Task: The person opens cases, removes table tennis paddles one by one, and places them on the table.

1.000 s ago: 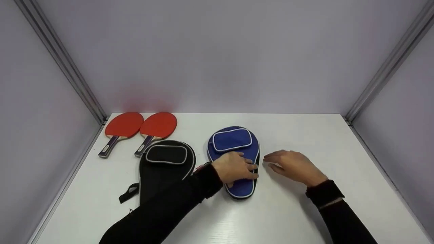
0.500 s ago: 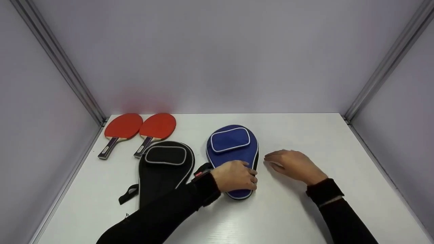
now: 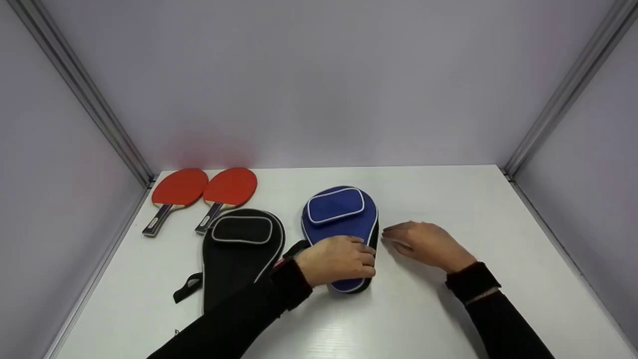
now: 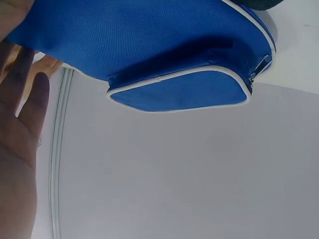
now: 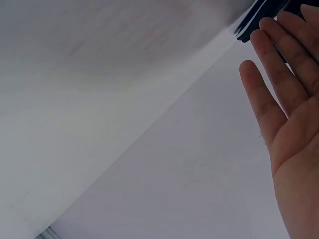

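A blue paddle case point(image 3: 339, 214) with white piping and a zipped pocket lies mid-table, narrow end toward me. My left hand point(image 3: 339, 259) lies over that narrow end, fingertips pressing near its right edge. In the left wrist view the palm point(image 4: 20, 124) arches beside the case point(image 4: 164, 40), with the fingers fairly straight. My right hand point(image 3: 423, 244) is flat, palm down, on the table just right of the case, fingertips almost at its edge. The right wrist view shows straight fingers point(image 5: 279, 84) and the case's dark rim point(image 5: 254, 20).
A black paddle case point(image 3: 239, 244) with a loose strap lies left of the blue one, partly under my left sleeve. Two red paddles point(image 3: 179, 187) point(image 3: 230, 187) lie at the back left. The white table point(image 3: 473, 209) is enclosed by grey walls.
My left hand slid toward me along the blue case, from its middle to its narrow end. The right hand edged slightly left, closer to the case.
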Demonstrator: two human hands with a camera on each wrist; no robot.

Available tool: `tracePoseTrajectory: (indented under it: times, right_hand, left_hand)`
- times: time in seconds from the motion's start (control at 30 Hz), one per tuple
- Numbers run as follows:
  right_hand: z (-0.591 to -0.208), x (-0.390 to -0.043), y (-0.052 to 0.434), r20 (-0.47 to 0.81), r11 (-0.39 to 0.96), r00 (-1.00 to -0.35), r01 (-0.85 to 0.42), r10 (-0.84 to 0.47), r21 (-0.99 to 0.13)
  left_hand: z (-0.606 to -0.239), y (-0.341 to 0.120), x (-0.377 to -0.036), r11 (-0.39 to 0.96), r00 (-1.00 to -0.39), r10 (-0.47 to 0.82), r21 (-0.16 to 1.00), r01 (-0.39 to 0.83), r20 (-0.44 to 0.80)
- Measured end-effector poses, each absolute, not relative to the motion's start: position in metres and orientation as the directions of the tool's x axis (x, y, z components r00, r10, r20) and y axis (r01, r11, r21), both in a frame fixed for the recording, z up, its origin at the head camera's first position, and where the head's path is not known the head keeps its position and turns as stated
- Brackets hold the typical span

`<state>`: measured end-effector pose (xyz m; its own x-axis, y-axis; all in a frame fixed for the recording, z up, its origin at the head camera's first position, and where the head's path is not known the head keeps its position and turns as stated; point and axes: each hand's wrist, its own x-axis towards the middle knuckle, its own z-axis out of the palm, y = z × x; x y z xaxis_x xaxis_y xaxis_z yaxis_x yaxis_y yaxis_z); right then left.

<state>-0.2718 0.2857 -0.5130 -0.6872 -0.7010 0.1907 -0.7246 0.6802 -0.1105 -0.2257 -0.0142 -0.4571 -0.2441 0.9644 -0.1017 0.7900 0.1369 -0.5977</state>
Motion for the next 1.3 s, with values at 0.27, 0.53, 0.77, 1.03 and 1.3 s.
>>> tracePoseTrajectory:
  times: [0.27,0.53,0.77,1.03,1.3]
  right_hand:
    - [-0.514,-0.269,0.277,0.200,0.666,-0.668,-0.741,-0.717,-0.087]
    - [-0.516,-0.266,0.271,0.213,0.622,-0.612,-0.782,-0.762,-0.024]
    - [-0.516,-0.264,0.267,0.187,0.619,-0.617,-0.783,-0.764,-0.056]
    - [-0.516,-0.262,0.263,0.133,0.642,-0.654,-0.756,-0.744,-0.127]
    - [-0.517,-0.259,0.258,0.182,0.615,-0.628,-0.778,-0.757,-0.126]
  left_hand:
    - [-0.455,-0.034,-0.226,0.163,-0.191,0.981,-0.637,0.753,0.026]
    - [-0.452,-0.046,-0.227,0.206,-0.188,0.978,-0.614,0.762,0.095]
    - [-0.438,-0.061,-0.226,0.250,-0.196,0.968,-0.585,0.772,0.156]
    - [-0.422,-0.080,-0.228,0.318,-0.268,0.948,-0.499,0.806,0.173]
    - [-0.423,-0.102,-0.233,0.396,-0.330,0.918,-0.460,0.795,0.220]
